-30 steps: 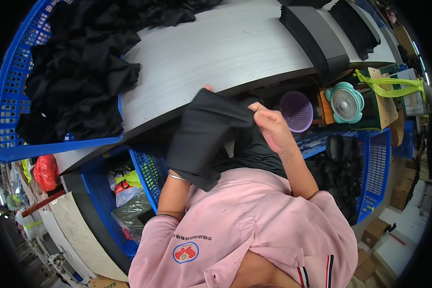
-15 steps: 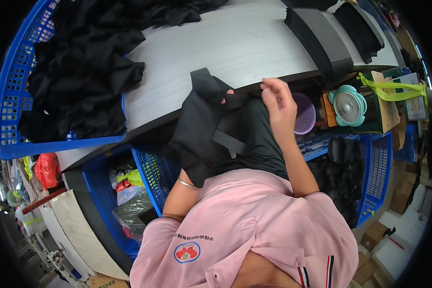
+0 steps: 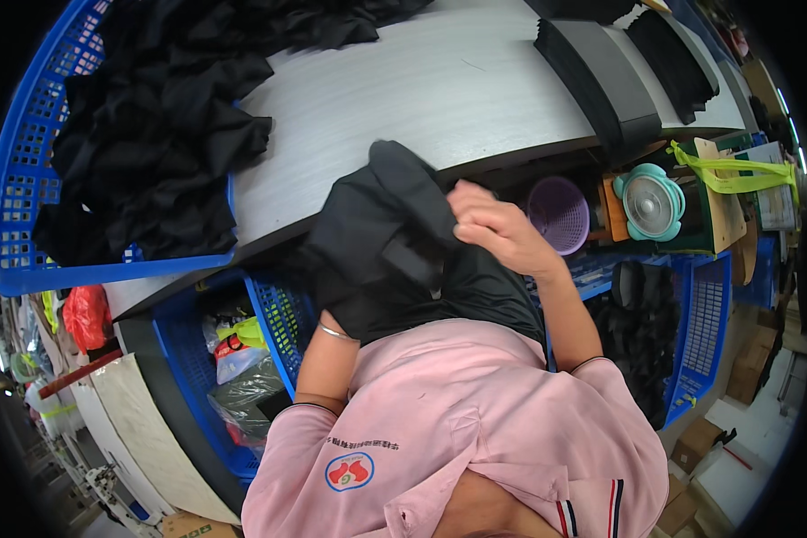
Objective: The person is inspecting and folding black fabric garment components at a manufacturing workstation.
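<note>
A black fabric piece (image 3: 368, 224) is draped over my lap, its upper part raised in front of the table edge and slightly blurred. My left forearm (image 3: 327, 363), with a silver bangle, goes in under this fabric, and the hand itself is covered by it. At the fabric's right edge is my right hand (image 3: 507, 235), fingers curled in and closed against the cloth. A narrow dark grey strip (image 3: 412, 263) lies across the middle of the piece.
Heaped black cloth (image 3: 152, 143) fills a blue basket (image 3: 108, 276) at left. Stacked black pieces (image 3: 605, 81) lie on the grey table (image 3: 403, 90) at far right. Below the edge stand a purple bin (image 3: 560, 215), a teal fan (image 3: 652, 202) and another blue crate (image 3: 695, 332).
My right hand has moved left and down onto the fabric's edge. The raised cloth has shifted and now covers the left fingertips that showed before.
</note>
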Demonstrator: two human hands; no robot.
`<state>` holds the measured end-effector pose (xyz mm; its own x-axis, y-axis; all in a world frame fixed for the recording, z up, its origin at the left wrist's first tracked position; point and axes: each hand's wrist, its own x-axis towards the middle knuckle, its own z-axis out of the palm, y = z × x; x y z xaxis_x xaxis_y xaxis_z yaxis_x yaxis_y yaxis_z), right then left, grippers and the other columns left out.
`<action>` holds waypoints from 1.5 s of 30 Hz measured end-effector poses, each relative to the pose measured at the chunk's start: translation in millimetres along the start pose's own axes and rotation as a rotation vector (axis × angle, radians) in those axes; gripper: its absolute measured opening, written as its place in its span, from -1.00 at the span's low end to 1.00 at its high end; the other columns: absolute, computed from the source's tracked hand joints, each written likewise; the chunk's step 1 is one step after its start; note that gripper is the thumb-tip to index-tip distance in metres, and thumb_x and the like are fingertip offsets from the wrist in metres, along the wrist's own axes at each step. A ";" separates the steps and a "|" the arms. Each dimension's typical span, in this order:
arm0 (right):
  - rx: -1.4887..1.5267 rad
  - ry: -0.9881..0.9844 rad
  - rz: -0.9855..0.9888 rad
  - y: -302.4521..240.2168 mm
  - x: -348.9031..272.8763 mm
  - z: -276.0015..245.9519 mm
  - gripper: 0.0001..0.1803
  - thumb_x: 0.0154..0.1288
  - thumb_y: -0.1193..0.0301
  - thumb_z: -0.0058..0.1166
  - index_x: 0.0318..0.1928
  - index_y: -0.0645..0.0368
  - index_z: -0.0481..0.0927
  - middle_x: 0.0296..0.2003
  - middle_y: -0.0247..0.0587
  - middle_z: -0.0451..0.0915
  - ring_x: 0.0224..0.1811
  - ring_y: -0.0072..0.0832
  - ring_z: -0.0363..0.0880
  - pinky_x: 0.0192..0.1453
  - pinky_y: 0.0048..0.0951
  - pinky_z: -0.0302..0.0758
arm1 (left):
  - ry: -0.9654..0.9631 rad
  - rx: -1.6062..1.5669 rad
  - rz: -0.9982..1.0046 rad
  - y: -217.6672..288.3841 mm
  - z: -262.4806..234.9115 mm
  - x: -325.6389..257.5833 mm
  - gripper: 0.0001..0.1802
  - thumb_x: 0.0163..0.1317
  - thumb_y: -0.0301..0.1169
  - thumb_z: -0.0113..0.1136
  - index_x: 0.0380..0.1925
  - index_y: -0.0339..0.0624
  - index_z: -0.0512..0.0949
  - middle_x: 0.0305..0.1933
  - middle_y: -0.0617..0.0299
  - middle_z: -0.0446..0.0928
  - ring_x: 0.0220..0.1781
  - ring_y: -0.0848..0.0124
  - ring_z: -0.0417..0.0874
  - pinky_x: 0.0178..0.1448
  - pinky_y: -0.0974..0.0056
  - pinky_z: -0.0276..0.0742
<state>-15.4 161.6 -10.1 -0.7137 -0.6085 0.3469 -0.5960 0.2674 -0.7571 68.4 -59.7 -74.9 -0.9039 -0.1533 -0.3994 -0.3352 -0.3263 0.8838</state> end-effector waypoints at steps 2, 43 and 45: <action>0.523 -0.165 0.128 6.0 -2.5 -12.9 -0.79 0.36 0.42 0.16 -0.41 0.25 0.54 -0.18 -0.25 0.58 0.09 -0.39 0.52 0.53 -0.09 0.13 | 0.022 -0.074 -0.026 1.7 -16.8 -1.3 -0.54 0.31 -0.48 0.10 0.21 -0.39 0.43 0.05 -0.19 0.55 0.10 -0.03 0.58 0.17 0.16 0.53; -0.361 0.529 0.233 39.5 33.2 86.2 -0.75 0.07 0.66 0.22 -0.22 0.17 0.52 -0.29 -0.18 0.56 -0.21 -0.12 0.57 -0.09 -0.21 0.40 | -0.787 0.512 -0.009 78.5 -4.9 104.3 -0.77 0.10 -0.53 0.46 -0.30 -0.22 0.57 -0.40 0.48 0.40 -0.32 0.67 0.41 -0.21 0.49 0.39; -0.403 0.520 0.204 39.0 32.2 83.0 -0.75 0.07 0.65 0.22 -0.23 0.17 0.51 -0.28 -0.16 0.56 -0.20 -0.11 0.57 -0.07 -0.21 0.40 | -0.734 0.471 0.063 79.6 3.7 100.2 -0.78 0.10 -0.54 0.44 -0.35 -0.22 0.54 -0.43 0.47 0.38 -0.34 0.66 0.41 -0.21 0.48 0.39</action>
<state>-31.1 90.4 -74.4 -0.8502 -0.1055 0.5158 -0.4490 0.6568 -0.6058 -49.8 -97.6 -43.7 -0.8129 0.5341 -0.2324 -0.2075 0.1072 0.9723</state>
